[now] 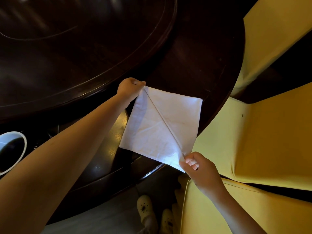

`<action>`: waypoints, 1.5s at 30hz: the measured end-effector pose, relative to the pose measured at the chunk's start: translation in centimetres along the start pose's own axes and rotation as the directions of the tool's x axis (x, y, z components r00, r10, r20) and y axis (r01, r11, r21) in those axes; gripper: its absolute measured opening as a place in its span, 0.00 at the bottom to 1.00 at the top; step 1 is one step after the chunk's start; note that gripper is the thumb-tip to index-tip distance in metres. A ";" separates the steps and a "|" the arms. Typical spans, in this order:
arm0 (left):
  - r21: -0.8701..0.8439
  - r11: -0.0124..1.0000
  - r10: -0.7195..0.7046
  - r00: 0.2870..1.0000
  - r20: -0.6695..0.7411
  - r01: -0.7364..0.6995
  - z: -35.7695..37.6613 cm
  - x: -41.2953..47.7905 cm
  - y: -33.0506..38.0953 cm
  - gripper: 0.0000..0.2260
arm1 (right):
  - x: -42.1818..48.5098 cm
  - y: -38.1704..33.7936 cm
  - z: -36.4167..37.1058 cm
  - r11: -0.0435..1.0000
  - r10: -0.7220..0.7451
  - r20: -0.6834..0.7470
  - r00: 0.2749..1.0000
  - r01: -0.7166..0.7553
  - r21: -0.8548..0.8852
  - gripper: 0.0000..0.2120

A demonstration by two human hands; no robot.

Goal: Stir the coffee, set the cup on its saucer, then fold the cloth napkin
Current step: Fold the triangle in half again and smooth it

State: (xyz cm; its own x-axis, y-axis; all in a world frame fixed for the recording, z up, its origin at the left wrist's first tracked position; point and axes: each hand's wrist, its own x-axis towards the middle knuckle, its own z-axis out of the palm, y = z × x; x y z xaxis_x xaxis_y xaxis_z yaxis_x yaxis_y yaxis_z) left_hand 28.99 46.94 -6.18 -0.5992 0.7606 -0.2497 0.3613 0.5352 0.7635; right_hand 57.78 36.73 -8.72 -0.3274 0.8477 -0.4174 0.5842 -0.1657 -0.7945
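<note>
A white cloth napkin (162, 125) lies as a square on the dark wooden table (194, 65), with a hemmed edge running diagonally across it. My left hand (129, 89) pinches its far corner. My right hand (200, 169) pinches the near corner, at the table's edge. A white cup of dark coffee (11, 149) stands at the far left, partly cut off by the frame and by my left forearm. No saucer or spoon is visible.
A raised round turntable (76, 48) fills the middle of the table beyond the napkin. Yellow-covered chairs (270, 132) stand close on the right. Below the table edge I see the floor and two pale shoes (152, 215).
</note>
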 end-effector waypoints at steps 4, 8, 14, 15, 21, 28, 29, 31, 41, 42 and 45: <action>-0.044 0.999 -0.007 1.000 -0.015 0.006 0.2 -0.3 0.1 0.08 | -0.2 0.7 0.4 0.996 0.087 -0.066 0.994 -0.087 0.001 0.15; -0.105 0.994 -0.017 1.000 -0.018 0.015 0.1 -0.3 0.1 0.06 | 0.3 0.9 0.1 0.969 0.183 0.074 0.980 -0.193 0.158 0.19; -0.154 0.988 0.025 0.999 0.021 -0.021 -0.2 -0.2 -0.1 0.04 | 0.9 1.1 0.2 0.972 0.110 0.123 0.986 -0.133 0.195 0.17; -0.164 0.986 0.028 0.999 0.036 -0.021 -0.2 -0.2 -0.1 0.05 | 1.0 1.1 0.1 0.971 0.108 0.118 0.987 -0.130 0.202 0.18; -0.157 0.987 0.018 0.979 0.201 0.014 -0.9 -0.4 -0.8 0.10 | 0.9 1.0 -0.6 0.922 0.123 0.230 0.965 -0.197 0.334 0.16; -0.246 0.969 0.043 0.994 0.104 -0.017 -1.7 0.2 -0.3 0.08 | 0.6 -2.0 -1.5 0.834 0.177 0.337 0.925 -0.322 0.447 0.16; -0.246 0.969 0.055 0.995 0.087 -0.032 -1.9 0.4 0.0 0.08 | 0.8 -2.7 -1.6 0.835 0.196 0.327 0.924 -0.332 0.439 0.17; -0.208 0.975 0.085 0.995 0.058 -0.072 -2.2 0.9 0.8 0.08 | 1.1 -4.0 -1.6 0.847 0.220 0.317 0.922 -0.342 0.407 0.17; -0.007 0.992 0.125 0.985 -0.122 -0.127 -1.7 2.8 1.5 0.13 | 2.6 -5.3 -1.1 0.987 0.074 0.063 0.995 -0.064 -0.150 0.12; 0.023 0.989 0.146 0.980 -0.135 -0.144 -1.6 2.5 1.4 0.15 | 2.8 -5.2 -1.4 0.974 0.010 -0.024 1.000 -0.015 -0.226 0.11; 0.199 0.930 0.327 0.943 -0.067 -0.309 -0.9 0.3 -0.2 0.19 | 3.7 -5.6 -1.8 0.896 -0.300 -0.216 0.929 0.197 -0.399 0.09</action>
State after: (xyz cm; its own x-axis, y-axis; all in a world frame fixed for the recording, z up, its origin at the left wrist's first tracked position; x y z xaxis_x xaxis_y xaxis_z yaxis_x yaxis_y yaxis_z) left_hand 28.11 46.74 -5.84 -0.4945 0.8675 0.0545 0.6633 0.3362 0.6686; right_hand 54.68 41.67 -5.01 -0.3191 0.9461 -0.0546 0.7550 0.2190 -0.6180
